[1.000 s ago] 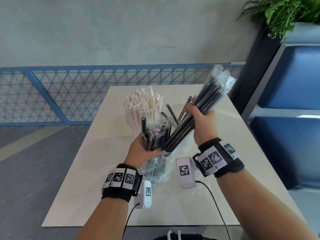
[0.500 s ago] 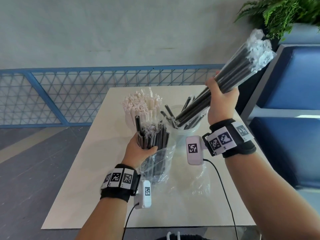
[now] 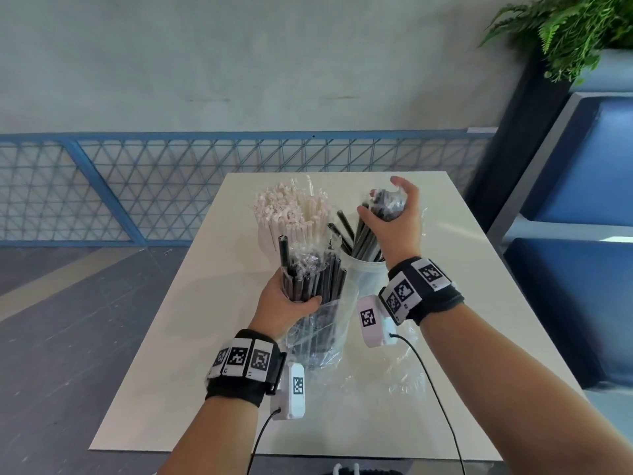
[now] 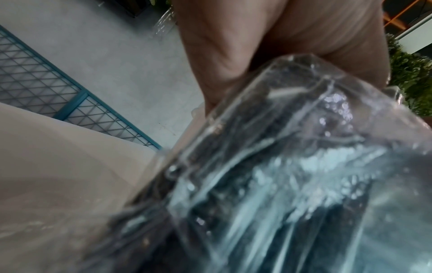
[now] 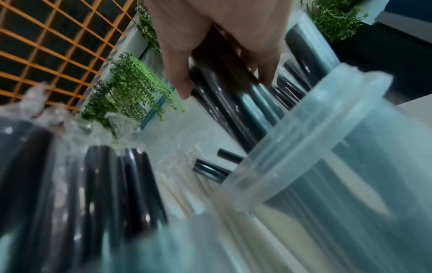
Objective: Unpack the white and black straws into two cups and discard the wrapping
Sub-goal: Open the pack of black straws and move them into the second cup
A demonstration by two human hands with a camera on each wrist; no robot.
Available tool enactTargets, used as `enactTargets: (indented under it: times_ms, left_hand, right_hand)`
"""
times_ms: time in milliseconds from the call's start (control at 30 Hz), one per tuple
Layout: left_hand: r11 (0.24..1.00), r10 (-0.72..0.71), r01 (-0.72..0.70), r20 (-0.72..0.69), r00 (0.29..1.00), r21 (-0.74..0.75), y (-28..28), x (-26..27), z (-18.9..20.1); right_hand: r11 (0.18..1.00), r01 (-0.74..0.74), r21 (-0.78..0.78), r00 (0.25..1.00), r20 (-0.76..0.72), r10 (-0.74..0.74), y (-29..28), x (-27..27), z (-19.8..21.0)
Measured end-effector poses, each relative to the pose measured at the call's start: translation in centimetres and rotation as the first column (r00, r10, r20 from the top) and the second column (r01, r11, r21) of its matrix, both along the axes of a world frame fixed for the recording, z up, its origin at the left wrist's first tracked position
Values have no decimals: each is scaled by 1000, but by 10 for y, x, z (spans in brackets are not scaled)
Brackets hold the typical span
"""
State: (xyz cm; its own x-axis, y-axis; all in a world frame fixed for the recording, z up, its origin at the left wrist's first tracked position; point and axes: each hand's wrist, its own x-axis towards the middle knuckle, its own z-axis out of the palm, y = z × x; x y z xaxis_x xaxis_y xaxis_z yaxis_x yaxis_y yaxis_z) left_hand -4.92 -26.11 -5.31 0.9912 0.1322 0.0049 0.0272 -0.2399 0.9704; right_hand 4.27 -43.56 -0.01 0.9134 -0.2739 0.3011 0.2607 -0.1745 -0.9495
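My left hand grips a clear plastic bag of black straws upright above the table; the left wrist view shows the same bag blurred against my palm. My right hand holds the top of a bundle of black straws, fingers curled round it, index finger raised. Their lower ends stand in a clear cup, whose rim shows as cup in the right wrist view. White straws fill a cup behind my left hand.
Loose clear wrapping lies on the white table under my right wrist. A blue mesh railing runs behind the table. Blue seats and a plant stand to the right.
My right hand has brought its bundle of black straws down from high on the right into the clear cup. The left hand has kept the bag nearly still.
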Motion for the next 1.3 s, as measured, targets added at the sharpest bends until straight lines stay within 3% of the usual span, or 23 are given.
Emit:
enactTargets:
  times_ms: [133, 267, 367, 433, 533, 600, 667, 833, 1133, 1300]
  left_hand:
    - [1000, -2, 2, 5, 1000, -14, 1, -1, -2]
    - [999, -8, 8, 2, 1000, -33, 1, -2, -2]
    - [999, -7, 7, -1, 1000, -38, 2, -3, -1]
    - [999, -7, 7, 2, 1000, -37, 3, -4, -2]
    - [998, 7, -8, -6, 1000, -57, 4, -4, -3]
    - [998, 17, -17, -6, 1000, -65, 5, -4, -5]
    - [997, 22, -22, -2, 1000, -68, 7, -5, -8]
    - [994, -60, 58, -22, 998, -97, 8, -8, -9]
    - [967, -242, 234, -88, 966, -96, 15, -5, -11]
    - [972, -216, 205, -91, 972, -115, 17, -5, -13]
  right_hand:
    - [997, -68, -29, 992, 108, 71, 0, 0, -2]
    - [944, -62, -325, 998, -36, 53, -2, 1, -20]
    - [905, -101, -413, 995, -61, 83, -4, 1, -24]
    - [884, -17, -467, 993, 93, 69, -3, -7, -18]
    - [912, 69, -404, 942, 327, 73, 2, -35, -11]
    - [914, -45, -404, 947, 273, 168, 6, -56, -18]
    - [895, -198, -400, 956, 122, 266, 10, -71, -30]
    - [765, -491, -417, 871, -228, 434, 17, -82, -42]
    - [823, -537, -187, 829, -297, 473, 25, -78, -42]
    - [874, -477, -89, 851, -294, 434, 30, -78, -44]
